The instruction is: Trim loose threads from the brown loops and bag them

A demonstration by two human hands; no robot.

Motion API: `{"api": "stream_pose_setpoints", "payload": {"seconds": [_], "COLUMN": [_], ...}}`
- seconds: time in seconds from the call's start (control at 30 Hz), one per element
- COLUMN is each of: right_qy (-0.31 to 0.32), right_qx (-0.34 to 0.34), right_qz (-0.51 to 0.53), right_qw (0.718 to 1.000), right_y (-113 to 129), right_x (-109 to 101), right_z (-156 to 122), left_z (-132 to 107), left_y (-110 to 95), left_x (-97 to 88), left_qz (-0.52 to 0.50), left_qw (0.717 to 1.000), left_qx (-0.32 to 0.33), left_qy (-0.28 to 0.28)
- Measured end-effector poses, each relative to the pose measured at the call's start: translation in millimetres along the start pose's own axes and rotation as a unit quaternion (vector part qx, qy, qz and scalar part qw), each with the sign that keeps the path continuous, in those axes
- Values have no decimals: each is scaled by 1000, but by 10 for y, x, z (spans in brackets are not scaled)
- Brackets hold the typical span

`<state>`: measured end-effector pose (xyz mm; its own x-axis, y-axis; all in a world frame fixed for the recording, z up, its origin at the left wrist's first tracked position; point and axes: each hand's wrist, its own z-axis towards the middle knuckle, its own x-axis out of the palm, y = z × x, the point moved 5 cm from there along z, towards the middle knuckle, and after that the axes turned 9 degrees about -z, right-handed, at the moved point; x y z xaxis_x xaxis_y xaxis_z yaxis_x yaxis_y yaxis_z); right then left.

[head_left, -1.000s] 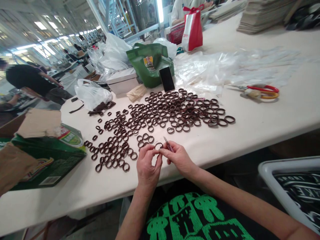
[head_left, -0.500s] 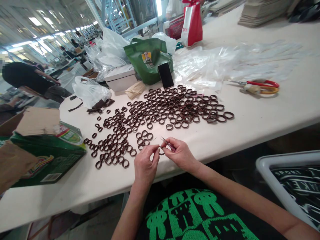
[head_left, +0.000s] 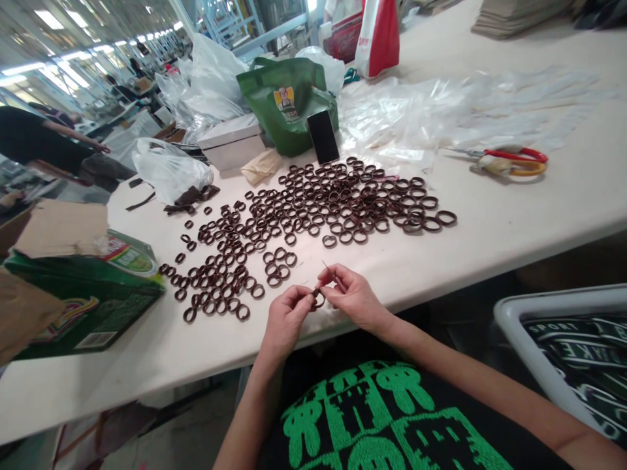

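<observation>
A small dark brown ring [head_left: 320,301], like a narrow leather loop, is held over the front edge of the table. My left hand [head_left: 289,318] pinches its left side between thumb and fingertips. On its other side, my right hand [head_left: 356,297] has thumb and finger against the ring. A slim pointed tool [head_left: 336,279] is also tucked in the right hand, tip pointing up and left; its kind is mostly hidden by the fingers. Just beyond my hands lies a small group of brown rings [head_left: 279,266], with a large spread of the same rings [head_left: 294,209] behind.
Red-and-yellow-handled scissors [head_left: 514,161] lie on the right. A phone [head_left: 323,137] leans against a green bag [head_left: 289,108] at the back, beside clear plastic sheets [head_left: 401,117]. A green carton [head_left: 98,300] stands at left, a grey-rimmed bin [head_left: 504,310] at lower right.
The ring has turned so its opening shows more between my hands. My right hand's tool now points more upright, its tip apart from the ring. The view has shifted slightly.
</observation>
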<state>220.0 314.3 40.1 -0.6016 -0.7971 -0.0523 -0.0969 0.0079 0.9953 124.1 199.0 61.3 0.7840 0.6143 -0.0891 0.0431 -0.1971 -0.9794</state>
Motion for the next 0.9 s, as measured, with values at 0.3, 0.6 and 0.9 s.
{"api": "stream_pose_setpoints", "payload": {"seconds": [0.3,0.6,0.9], "right_qy": [93,113,-24], "right_qx": [63,55,-220], "right_qz": [85,27,-308], "right_qw": [990,992,925], "right_y": [-17,5,259], "right_x": [80,123,-141], "right_z": [11,-31,-129], "left_z": [-15,-24,-63], "left_y": [88,78,-158], "left_x": [13,20,-73], "left_qz": [-141,-207,-106], "left_qw": [989,975,983], "left_qx": [28,24,65], "left_qy": [-42,-74,-137]}}
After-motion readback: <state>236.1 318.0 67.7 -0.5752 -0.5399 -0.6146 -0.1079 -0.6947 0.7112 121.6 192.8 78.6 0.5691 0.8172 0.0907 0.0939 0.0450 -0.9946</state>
